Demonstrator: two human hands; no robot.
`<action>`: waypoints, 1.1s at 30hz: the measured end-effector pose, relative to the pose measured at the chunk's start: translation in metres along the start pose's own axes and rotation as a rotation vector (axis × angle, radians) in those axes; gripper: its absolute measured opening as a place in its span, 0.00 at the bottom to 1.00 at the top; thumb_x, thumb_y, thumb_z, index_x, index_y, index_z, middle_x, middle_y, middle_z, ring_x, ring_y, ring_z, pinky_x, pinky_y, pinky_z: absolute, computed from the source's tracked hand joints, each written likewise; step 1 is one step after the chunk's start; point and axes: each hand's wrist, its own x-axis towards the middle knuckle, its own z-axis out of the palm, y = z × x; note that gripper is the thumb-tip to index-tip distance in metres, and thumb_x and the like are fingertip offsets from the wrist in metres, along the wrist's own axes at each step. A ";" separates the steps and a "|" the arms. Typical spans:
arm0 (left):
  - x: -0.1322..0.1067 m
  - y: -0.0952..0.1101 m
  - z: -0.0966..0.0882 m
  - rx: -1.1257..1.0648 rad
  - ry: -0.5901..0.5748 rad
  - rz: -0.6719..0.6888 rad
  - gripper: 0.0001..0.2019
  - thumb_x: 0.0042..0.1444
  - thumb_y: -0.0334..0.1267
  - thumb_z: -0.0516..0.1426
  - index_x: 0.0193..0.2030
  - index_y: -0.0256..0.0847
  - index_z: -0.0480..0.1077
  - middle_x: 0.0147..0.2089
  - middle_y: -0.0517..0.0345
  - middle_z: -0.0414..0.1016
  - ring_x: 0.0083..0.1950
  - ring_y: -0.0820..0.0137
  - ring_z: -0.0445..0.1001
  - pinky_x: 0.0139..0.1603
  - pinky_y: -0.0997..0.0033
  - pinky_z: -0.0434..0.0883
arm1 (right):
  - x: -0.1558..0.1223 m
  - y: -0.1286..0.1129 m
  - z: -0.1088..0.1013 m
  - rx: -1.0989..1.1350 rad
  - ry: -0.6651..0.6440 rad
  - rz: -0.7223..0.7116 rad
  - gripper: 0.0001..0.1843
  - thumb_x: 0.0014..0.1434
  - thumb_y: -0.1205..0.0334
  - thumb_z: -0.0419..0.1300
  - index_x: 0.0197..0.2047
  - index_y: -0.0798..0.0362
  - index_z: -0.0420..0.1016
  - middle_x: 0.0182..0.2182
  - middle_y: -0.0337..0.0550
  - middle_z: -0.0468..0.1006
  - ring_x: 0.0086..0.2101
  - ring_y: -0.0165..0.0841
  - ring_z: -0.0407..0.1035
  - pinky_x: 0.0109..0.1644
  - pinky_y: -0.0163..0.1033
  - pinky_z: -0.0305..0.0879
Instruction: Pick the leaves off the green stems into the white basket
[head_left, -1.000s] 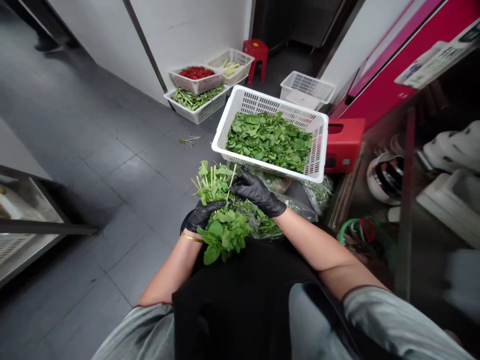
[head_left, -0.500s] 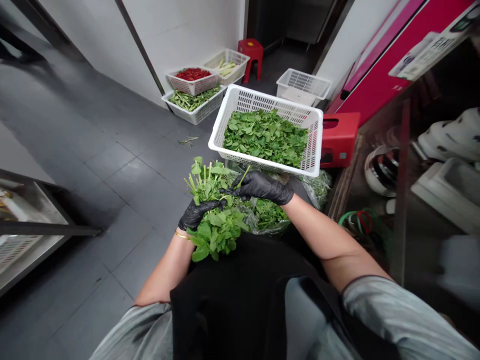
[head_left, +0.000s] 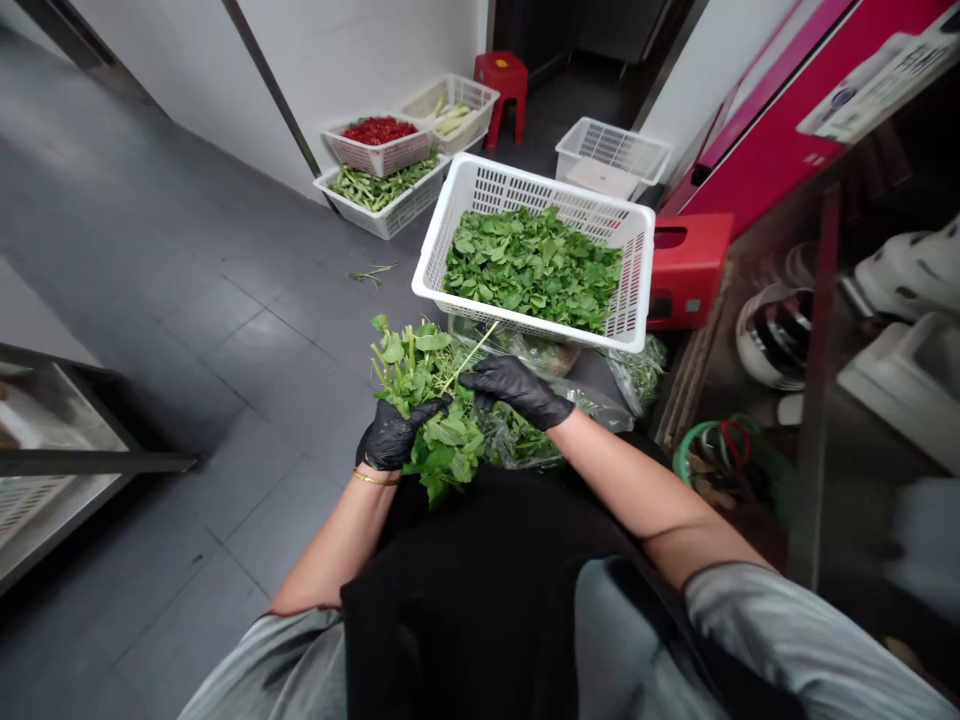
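Far left, at frame edge: metal rack (head_left: 52,465) on grey tiled floor (head_left: 187,330).

Upper left of centre, against white wall: basket of green beans (head_left: 379,195). Directly behind and above, touching: basket of red chillies (head_left: 377,140). Just right of that: basket of pale stalks (head_left: 450,105), then small red stool (head_left: 501,72). Loose sprig (head_left: 371,272) flat on floor, apart from baskets.

Left hand (head_left: 391,437): black glove, gold bracelet (head_left: 373,479) at wrist. Fingers (head_left: 424,408) closed, clamped around bunch of greens (head_left: 420,365). Stalk ends pointing up and away from body, leafy end hanging toward black apron (head_left: 480,580). Bunch held above lap, near front wall of large white basket (head_left: 634,285), not touching it.

Right hand (head_left: 521,390): black glove, just right of bunch, in contact with it. Fingers (head_left: 480,378) together, pinched on single stem (head_left: 476,350). Stem angled up and right, tip close to basket's near rim.

Below both hands: clear plastic bag (head_left: 540,440) with more greens inside, on lap.

Ahead of hands: large white basket, with layer of picked leaves (head_left: 532,265) across its bottom.

Behind it, well apart: smaller white basket (head_left: 611,155). Just beside large basket's right wall: second red stool (head_left: 686,270).

Far right: shelving, contents blurred.
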 end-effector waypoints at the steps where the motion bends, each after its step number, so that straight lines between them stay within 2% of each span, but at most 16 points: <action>1: 0.001 -0.003 0.000 0.034 0.004 0.022 0.25 0.32 0.39 0.76 0.40 0.39 0.80 0.41 0.51 0.84 0.47 0.54 0.81 0.54 0.54 0.75 | 0.002 0.004 0.009 0.015 -0.042 0.016 0.25 0.42 0.41 0.75 0.25 0.56 0.76 0.20 0.38 0.75 0.21 0.29 0.68 0.25 0.35 0.67; 3: 0.002 -0.006 0.000 0.054 0.008 0.029 0.26 0.32 0.39 0.76 0.42 0.39 0.80 0.41 0.50 0.84 0.49 0.54 0.81 0.56 0.53 0.75 | 0.009 0.010 0.015 0.016 -0.103 0.029 0.25 0.40 0.43 0.76 0.26 0.57 0.78 0.21 0.38 0.76 0.21 0.28 0.68 0.25 0.34 0.66; 5: 0.001 -0.003 -0.003 0.017 -0.001 -0.021 0.23 0.33 0.39 0.75 0.39 0.39 0.81 0.39 0.51 0.84 0.46 0.55 0.81 0.53 0.55 0.76 | 0.015 0.013 0.006 -0.001 -0.094 0.020 0.25 0.39 0.45 0.77 0.28 0.58 0.80 0.24 0.40 0.78 0.21 0.27 0.68 0.24 0.34 0.65; 8: -0.004 0.007 -0.006 -0.091 -0.028 -0.169 0.16 0.34 0.39 0.74 0.32 0.37 0.82 0.34 0.52 0.84 0.38 0.58 0.81 0.45 0.59 0.78 | 0.018 0.016 -0.015 0.035 0.101 -0.033 0.25 0.41 0.45 0.76 0.32 0.58 0.83 0.30 0.44 0.82 0.21 0.25 0.67 0.22 0.32 0.63; 10: -0.007 0.012 -0.007 -0.167 -0.052 -0.290 0.15 0.33 0.40 0.74 0.29 0.36 0.82 0.31 0.52 0.83 0.33 0.61 0.80 0.40 0.62 0.78 | 0.014 0.016 -0.021 0.094 0.171 -0.088 0.26 0.43 0.45 0.75 0.38 0.57 0.84 0.36 0.46 0.84 0.23 0.25 0.67 0.23 0.32 0.65; 12: -0.007 0.011 -0.007 -0.233 -0.094 -0.409 0.14 0.35 0.40 0.73 0.29 0.36 0.83 0.31 0.53 0.83 0.31 0.64 0.79 0.38 0.63 0.78 | 0.008 0.014 -0.016 0.120 0.102 -0.145 0.27 0.45 0.46 0.74 0.45 0.54 0.84 0.43 0.46 0.84 0.26 0.26 0.69 0.26 0.33 0.69; 14: -0.006 0.008 -0.006 -0.271 -0.127 -0.460 0.13 0.37 0.40 0.73 0.31 0.37 0.83 0.31 0.53 0.83 0.32 0.63 0.79 0.39 0.62 0.78 | 0.004 0.009 -0.008 0.069 -0.056 -0.161 0.27 0.47 0.46 0.73 0.48 0.51 0.84 0.45 0.44 0.84 0.29 0.28 0.70 0.29 0.34 0.71; 16: -0.006 0.003 -0.006 -0.264 -0.128 -0.430 0.12 0.37 0.38 0.73 0.31 0.38 0.83 0.32 0.53 0.83 0.34 0.61 0.81 0.43 0.60 0.79 | 0.004 0.004 -0.003 -0.067 -0.170 -0.151 0.24 0.48 0.46 0.72 0.44 0.53 0.85 0.39 0.43 0.84 0.30 0.30 0.71 0.30 0.34 0.70; 17: -0.006 0.002 -0.006 -0.250 -0.118 -0.413 0.12 0.37 0.38 0.73 0.31 0.38 0.83 0.32 0.52 0.84 0.35 0.60 0.81 0.43 0.60 0.79 | 0.005 0.002 -0.005 -0.143 -0.169 -0.151 0.23 0.48 0.46 0.72 0.41 0.54 0.86 0.35 0.43 0.84 0.30 0.30 0.72 0.31 0.34 0.69; 20: -0.007 0.002 -0.008 -0.209 -0.101 -0.421 0.12 0.38 0.38 0.72 0.31 0.37 0.83 0.32 0.52 0.84 0.35 0.60 0.81 0.42 0.60 0.78 | 0.010 -0.001 -0.020 -0.213 0.078 -0.182 0.23 0.48 0.44 0.72 0.38 0.56 0.86 0.32 0.43 0.83 0.28 0.30 0.71 0.30 0.34 0.66; 22: -0.009 0.005 -0.008 -0.225 -0.090 -0.398 0.11 0.39 0.37 0.72 0.31 0.37 0.83 0.33 0.53 0.84 0.37 0.59 0.82 0.44 0.61 0.78 | 0.009 -0.001 -0.029 -0.095 0.241 -0.181 0.25 0.49 0.43 0.71 0.40 0.56 0.86 0.35 0.45 0.84 0.27 0.29 0.70 0.28 0.33 0.65; 23: -0.010 0.006 -0.006 -0.252 -0.086 -0.369 0.11 0.39 0.37 0.72 0.32 0.38 0.83 0.35 0.53 0.84 0.39 0.59 0.82 0.47 0.60 0.78 | 0.007 -0.001 -0.031 -0.032 0.255 -0.166 0.25 0.49 0.43 0.71 0.40 0.56 0.85 0.37 0.46 0.84 0.26 0.28 0.70 0.27 0.33 0.65; 25: -0.011 0.006 -0.002 -0.333 -0.099 -0.333 0.14 0.41 0.37 0.71 0.38 0.40 0.83 0.40 0.54 0.85 0.46 0.56 0.83 0.53 0.57 0.77 | 0.002 0.002 -0.025 0.042 0.165 -0.112 0.25 0.47 0.43 0.72 0.39 0.56 0.85 0.38 0.46 0.84 0.25 0.28 0.70 0.26 0.34 0.66; 27: -0.010 0.004 0.004 -0.409 -0.139 -0.377 0.18 0.42 0.37 0.71 0.43 0.41 0.82 0.44 0.52 0.85 0.51 0.52 0.82 0.56 0.52 0.77 | -0.001 0.008 -0.008 0.049 0.022 -0.051 0.25 0.45 0.44 0.74 0.39 0.56 0.85 0.36 0.44 0.83 0.26 0.29 0.71 0.28 0.34 0.67; 30: -0.010 -0.002 0.014 -0.454 -0.157 -0.468 0.18 0.40 0.39 0.71 0.41 0.40 0.81 0.43 0.49 0.85 0.55 0.46 0.80 0.56 0.46 0.77 | 0.005 0.021 0.021 0.054 -0.078 -0.058 0.25 0.41 0.44 0.76 0.37 0.55 0.85 0.33 0.41 0.83 0.31 0.32 0.74 0.36 0.37 0.71; 33: -0.012 -0.010 0.019 -0.464 -0.091 -0.446 0.17 0.38 0.40 0.72 0.37 0.42 0.81 0.41 0.50 0.85 0.55 0.45 0.80 0.55 0.47 0.78 | 0.014 0.035 0.037 0.060 -0.140 -0.097 0.26 0.37 0.44 0.77 0.34 0.55 0.85 0.34 0.42 0.84 0.40 0.38 0.76 0.47 0.42 0.72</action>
